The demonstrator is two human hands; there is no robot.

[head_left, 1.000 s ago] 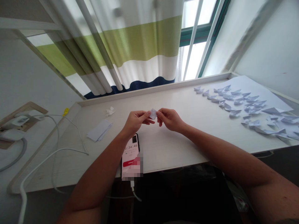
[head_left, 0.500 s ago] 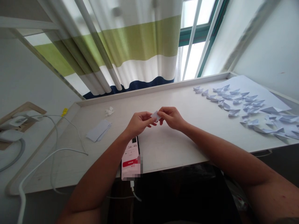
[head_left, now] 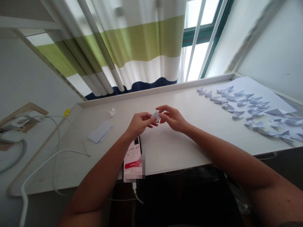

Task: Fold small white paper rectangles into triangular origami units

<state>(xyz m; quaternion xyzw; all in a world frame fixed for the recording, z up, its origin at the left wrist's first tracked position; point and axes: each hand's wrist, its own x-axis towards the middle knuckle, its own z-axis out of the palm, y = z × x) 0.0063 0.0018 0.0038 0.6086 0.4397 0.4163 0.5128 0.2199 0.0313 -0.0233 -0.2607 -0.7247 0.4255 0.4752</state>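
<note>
A small folded piece of white paper (head_left: 155,116) is pinched between the thumb and fingers of my left hand (head_left: 139,124), above the middle of the white desk. My right hand (head_left: 172,118) is at the paper's right side with thumb and index finger parted. Its thumb is close to the paper's edge; whether it touches I cannot tell. To the left lie flat folded paper sheets (head_left: 100,131). Many folded paper boats (head_left: 239,103) are spread over the right side of the desk.
A phone (head_left: 133,160) with a charging cable (head_left: 134,189) lies at the desk's front edge under my left forearm. A crumpled tissue (head_left: 111,112) is farther back. White cables (head_left: 59,153) run from wall plugs (head_left: 19,123) at left. A large white sheet (head_left: 255,86) lies back right.
My right thumb and index finger have parted and the index finger has lifted off the paper. My left hand keeps the paper, which shows more of its face.
</note>
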